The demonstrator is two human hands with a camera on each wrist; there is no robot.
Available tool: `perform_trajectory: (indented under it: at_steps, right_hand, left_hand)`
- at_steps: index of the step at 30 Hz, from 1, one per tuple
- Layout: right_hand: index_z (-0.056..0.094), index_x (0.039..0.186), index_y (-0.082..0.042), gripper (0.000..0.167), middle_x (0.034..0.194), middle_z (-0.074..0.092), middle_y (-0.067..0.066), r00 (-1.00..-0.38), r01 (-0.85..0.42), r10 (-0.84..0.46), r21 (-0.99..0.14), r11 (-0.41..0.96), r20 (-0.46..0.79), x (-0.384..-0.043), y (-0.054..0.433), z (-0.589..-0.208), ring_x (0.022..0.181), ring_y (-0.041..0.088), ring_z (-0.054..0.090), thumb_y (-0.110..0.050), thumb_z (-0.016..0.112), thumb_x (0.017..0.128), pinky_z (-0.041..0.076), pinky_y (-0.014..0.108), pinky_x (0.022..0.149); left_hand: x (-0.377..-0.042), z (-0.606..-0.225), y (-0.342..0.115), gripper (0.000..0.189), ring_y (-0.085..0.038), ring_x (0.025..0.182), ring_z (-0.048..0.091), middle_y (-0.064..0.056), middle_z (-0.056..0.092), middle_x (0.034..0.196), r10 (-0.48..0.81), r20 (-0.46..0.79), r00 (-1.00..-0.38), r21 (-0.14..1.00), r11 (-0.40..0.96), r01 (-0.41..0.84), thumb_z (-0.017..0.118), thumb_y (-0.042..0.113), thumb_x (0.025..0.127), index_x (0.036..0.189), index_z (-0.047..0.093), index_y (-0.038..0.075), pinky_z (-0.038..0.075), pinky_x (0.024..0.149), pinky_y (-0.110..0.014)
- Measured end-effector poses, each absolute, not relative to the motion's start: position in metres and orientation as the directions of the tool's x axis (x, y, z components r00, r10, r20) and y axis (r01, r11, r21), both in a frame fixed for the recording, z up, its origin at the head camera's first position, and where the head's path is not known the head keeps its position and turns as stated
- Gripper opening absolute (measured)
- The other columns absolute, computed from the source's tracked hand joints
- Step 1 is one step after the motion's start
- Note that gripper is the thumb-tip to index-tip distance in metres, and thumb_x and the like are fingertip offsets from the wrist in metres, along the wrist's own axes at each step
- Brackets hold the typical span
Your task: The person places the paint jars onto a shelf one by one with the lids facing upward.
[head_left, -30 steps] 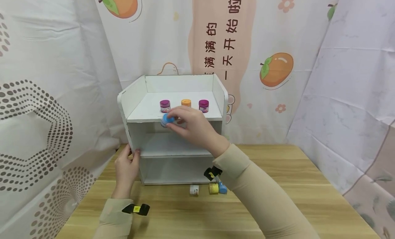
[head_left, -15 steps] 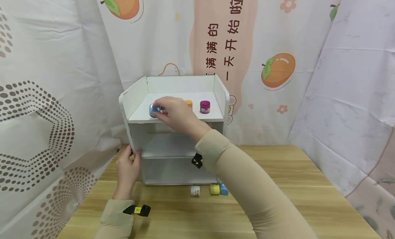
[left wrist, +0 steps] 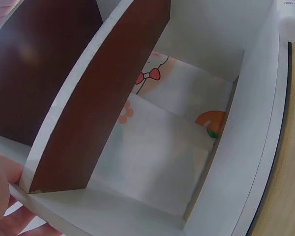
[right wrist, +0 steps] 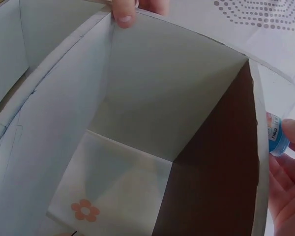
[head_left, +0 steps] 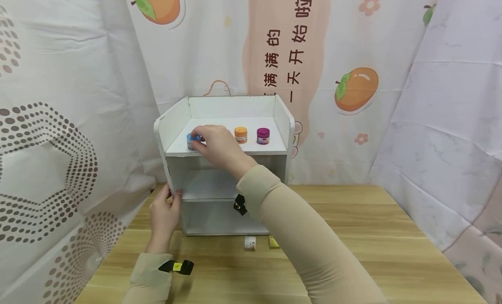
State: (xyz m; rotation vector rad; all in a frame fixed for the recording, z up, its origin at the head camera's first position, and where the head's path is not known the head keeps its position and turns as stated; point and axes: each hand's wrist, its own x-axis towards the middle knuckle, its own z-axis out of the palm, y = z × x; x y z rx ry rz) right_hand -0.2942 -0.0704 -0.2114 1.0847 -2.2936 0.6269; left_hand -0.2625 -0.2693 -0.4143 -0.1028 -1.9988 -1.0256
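My right hand [head_left: 219, 145] pinches a small blue-lidded jar [head_left: 192, 141] between thumb and fingers at the left front of the top shelf. In the right wrist view, the jar [right wrist: 275, 132] shows just past the shelf board's edge, its label facing out. With thumb and fingers, my left hand [head_left: 164, 212] grips the left side panel of the white shelf unit [head_left: 231, 107], around the middle board's height. Fingers of that hand also wrap the edge in the left wrist view. An orange-lidded jar [head_left: 241, 135] and a magenta-lidded jar [head_left: 263, 136] stand upright on the top.
On the wooden table [head_left: 345, 225], a white jar [head_left: 249, 243] and a yellow jar [head_left: 273, 242] lie before the unit's base. My right sleeve [head_left: 298, 234] crosses over the yellow jar's right side. A printed curtain [head_left: 349, 38] hangs behind.
My right hand has carried the blue-lidded jar left and up from the shelf's front edge onto the top. It now hides a purple-lidded jar; the sleeve covers a blue one below. Left hand holds still.
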Motion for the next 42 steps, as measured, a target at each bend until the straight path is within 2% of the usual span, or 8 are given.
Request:
perform_trajectory:
  at_steps: [3,5,10,13,22,33,36,42]
  right_hand:
    - [0.074,0.115,-0.015,0.02,0.119,0.071,-0.004,-0.546,-0.787,-0.551,-0.16,0.596,0.631,-0.295,-0.072,-0.213,0.109,0.008,0.065,-0.026,0.068,0.1,0.047,0.021,0.101]
    - [0.075,0.115,-0.014,0.02,0.119,0.069,-0.002,-0.534,-0.788,-0.546,-0.147,0.597,0.645,-0.295,-0.073,-0.215,0.108,0.01,0.064,-0.025,0.068,0.1,0.048,0.022,0.099]
    - [0.074,0.11,-0.012,0.015,0.105,0.061,0.003,-0.479,-0.806,-0.527,-0.112,0.582,0.702,-0.296,-0.075,-0.221,0.085,0.013,0.062,-0.021,0.071,0.099,0.054,0.022,0.078]
    - [0.073,0.109,-0.013,0.013,0.099,0.06,0.002,-0.459,-0.804,-0.519,-0.089,0.588,0.721,-0.297,-0.077,-0.223,0.079,0.013,0.06,-0.02,0.071,0.099,0.052,0.022,0.073]
    - [0.068,0.133,-0.015,0.031,0.109,0.067,0.004,-0.523,-0.768,-0.561,-0.07,0.636,0.642,-0.297,-0.083,-0.221,0.09,0.017,0.066,-0.022,0.064,0.102,0.056,0.027,0.085]
    - [0.061,0.14,-0.015,0.038,0.124,0.067,0.005,-0.598,-0.736,-0.576,-0.096,0.671,0.557,-0.294,-0.086,-0.218,0.108,0.019,0.067,-0.019,0.062,0.103,0.054,0.031,0.098]
    - [0.062,0.14,-0.014,0.037,0.124,0.067,0.005,-0.59,-0.742,-0.575,-0.098,0.664,0.567,-0.295,-0.086,-0.219,0.109,0.019,0.067,-0.019,0.063,0.103,0.054,0.031,0.098]
    - [0.063,0.136,-0.013,0.035,0.12,0.069,0.005,-0.523,-0.794,-0.585,-0.105,0.598,0.62,-0.294,-0.077,-0.22,0.106,0.02,0.067,-0.015,0.064,0.102,0.054,0.031,0.097]
  left_hand:
    - [-0.262,-0.414,-0.267,0.03,-0.045,0.106,0.067,-0.026,0.068,0.118,-0.287,0.727,-0.624,0.623,0.656,0.425,0.065,0.003,0.098,0.127,0.065,-0.004,0.061,0.073,-0.056]
    - [-0.262,-0.414,-0.266,0.03,-0.045,0.106,0.067,-0.026,0.068,0.118,-0.29,0.725,-0.624,0.628,0.652,0.426,0.065,0.003,0.098,0.127,0.065,-0.004,0.06,0.073,-0.056]
    - [-0.261,-0.414,-0.265,0.03,-0.046,0.106,0.067,-0.026,0.068,0.117,-0.295,0.722,-0.626,0.633,0.646,0.426,0.065,0.003,0.098,0.127,0.065,-0.004,0.06,0.073,-0.057]
    - [-0.261,-0.414,-0.264,0.03,-0.046,0.107,0.066,-0.026,0.068,0.118,-0.29,0.723,-0.627,0.632,0.643,0.432,0.064,0.003,0.098,0.128,0.064,-0.005,0.06,0.073,-0.058]
    - [-0.262,-0.411,-0.265,0.032,-0.046,0.108,0.066,-0.025,0.067,0.12,-0.295,0.722,-0.626,0.635,0.64,0.432,0.064,0.003,0.099,0.129,0.064,-0.003,0.06,0.074,-0.057]
    - [-0.261,-0.413,-0.266,0.033,-0.045,0.109,0.066,-0.026,0.067,0.122,-0.296,0.71,-0.639,0.647,0.634,0.425,0.063,0.004,0.099,0.132,0.063,-0.003,0.06,0.074,-0.059]
    - [-0.26,-0.413,-0.266,0.033,-0.046,0.108,0.066,-0.026,0.067,0.121,-0.292,0.714,-0.636,0.642,0.636,0.428,0.062,0.004,0.099,0.132,0.063,-0.003,0.06,0.073,-0.06]
    - [-0.261,-0.413,-0.267,0.033,-0.045,0.108,0.066,-0.026,0.067,0.121,-0.289,0.717,-0.634,0.639,0.636,0.433,0.063,0.004,0.099,0.132,0.064,-0.003,0.06,0.073,-0.06]
